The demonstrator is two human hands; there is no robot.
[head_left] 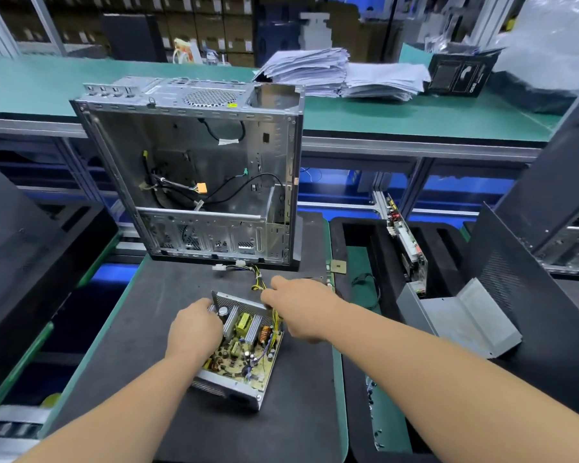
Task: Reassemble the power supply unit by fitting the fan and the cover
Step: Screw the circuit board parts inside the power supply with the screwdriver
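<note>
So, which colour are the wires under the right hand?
Yellow wires, seen in the head view.

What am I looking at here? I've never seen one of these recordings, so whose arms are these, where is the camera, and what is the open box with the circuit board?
The single picture comes from a camera worn on a person's head, looking forward and down, so the two bare arms are that person's own. On a dark mat lies the power supply unit, open on top, its green circuit board and yellow wires showing. The left hand grips its far left corner; the right hand holds its far edge by the wire bundle. Behind stands an empty computer case, side panel off. The bent grey metal cover lies to the right, not yet fitted. I cannot pick out the fan with certainty.
</note>
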